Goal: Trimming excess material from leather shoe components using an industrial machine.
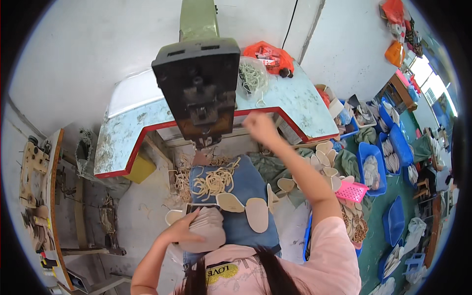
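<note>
Near left on the lap, the left hand (pixel 181 231) grasps a stack of pale sole pieces (pixel 211 228); work looks midway, with linked soles (pixel 256 216) just right and cut strips (pixel 216 181) farther off, done-versus-left split unclear. Farther right, by the table (pixel 307 108), the right hand (pixel 259 128) is motion-blurred, fingers seemingly curled, grip can't tell; machine head (pixel 196 91) hides part of the table.
</note>
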Available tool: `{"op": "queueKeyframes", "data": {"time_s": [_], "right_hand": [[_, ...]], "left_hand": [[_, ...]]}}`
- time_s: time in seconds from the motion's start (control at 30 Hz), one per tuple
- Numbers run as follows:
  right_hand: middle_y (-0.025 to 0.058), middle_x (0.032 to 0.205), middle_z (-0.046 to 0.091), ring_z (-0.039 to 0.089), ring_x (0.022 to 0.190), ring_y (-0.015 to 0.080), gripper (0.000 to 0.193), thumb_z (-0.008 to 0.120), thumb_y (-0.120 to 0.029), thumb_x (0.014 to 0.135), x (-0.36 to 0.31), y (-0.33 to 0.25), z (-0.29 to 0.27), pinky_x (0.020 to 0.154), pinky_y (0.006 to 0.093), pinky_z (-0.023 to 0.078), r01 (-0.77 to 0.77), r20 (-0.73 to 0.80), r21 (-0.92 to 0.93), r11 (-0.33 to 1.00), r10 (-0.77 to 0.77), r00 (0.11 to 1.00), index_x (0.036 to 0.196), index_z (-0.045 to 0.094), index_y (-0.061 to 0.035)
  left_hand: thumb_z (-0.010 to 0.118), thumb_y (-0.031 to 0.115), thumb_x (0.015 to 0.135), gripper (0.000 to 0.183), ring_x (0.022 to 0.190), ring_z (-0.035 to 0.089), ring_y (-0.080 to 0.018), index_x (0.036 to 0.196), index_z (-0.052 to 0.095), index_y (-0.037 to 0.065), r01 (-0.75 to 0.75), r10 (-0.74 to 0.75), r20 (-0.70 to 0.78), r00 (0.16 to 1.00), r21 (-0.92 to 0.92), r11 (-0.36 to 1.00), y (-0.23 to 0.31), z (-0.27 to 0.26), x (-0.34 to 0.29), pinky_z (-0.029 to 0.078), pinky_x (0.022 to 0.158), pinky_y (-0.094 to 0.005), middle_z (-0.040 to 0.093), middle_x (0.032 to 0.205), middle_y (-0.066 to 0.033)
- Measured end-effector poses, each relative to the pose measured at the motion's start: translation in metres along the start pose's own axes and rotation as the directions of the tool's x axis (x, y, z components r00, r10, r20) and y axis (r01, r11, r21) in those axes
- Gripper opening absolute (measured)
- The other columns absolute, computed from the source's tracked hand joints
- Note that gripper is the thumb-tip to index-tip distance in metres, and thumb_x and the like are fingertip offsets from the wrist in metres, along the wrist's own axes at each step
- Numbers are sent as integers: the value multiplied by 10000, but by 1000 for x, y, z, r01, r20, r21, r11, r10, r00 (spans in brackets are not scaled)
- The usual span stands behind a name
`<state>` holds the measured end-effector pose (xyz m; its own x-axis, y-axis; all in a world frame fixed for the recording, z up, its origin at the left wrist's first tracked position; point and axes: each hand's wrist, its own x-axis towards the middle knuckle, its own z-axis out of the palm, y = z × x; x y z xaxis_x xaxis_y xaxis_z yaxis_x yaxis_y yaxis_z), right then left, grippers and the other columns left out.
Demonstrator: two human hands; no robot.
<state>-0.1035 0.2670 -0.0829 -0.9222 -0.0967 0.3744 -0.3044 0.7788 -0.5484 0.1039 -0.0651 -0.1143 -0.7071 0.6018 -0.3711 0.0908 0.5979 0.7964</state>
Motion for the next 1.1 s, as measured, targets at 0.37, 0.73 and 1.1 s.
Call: {"op": "queueKeyframes", "data": {"time_s": [0.37,0.73,1.1], "right_hand": [[156,666,577,565,656,315,114,563,-114,645,181,91,-10,676,396,461,8,-281,-484,875,-164,946,719,608,-39],[79,713,569,554,564,148,211,538,-95,765,178,41,-71,545,270,466,-115,-151,789,603,372,916,947,524,11],[96,1057,532,559,772,150,352,471,-62,799,71,12,-54,597,183,429,-168,144,952,257,112,983,1143,449,9]], "left_hand": [[724,444,533,966,1055,385,-356,1229,255,-35,-34,59,-59,997,363,931,-7,13,-27,322,896,-363,401,1116,-234],[714,491,510,1024,999,439,-369,1250,222,-18,-64,75,-12,997,387,920,12,18,-31,374,839,-383,450,1052,-220],[734,433,515,831,968,488,-332,1128,370,6,-61,76,-45,996,267,962,-2,26,-32,398,813,-360,488,1058,-188]]}}
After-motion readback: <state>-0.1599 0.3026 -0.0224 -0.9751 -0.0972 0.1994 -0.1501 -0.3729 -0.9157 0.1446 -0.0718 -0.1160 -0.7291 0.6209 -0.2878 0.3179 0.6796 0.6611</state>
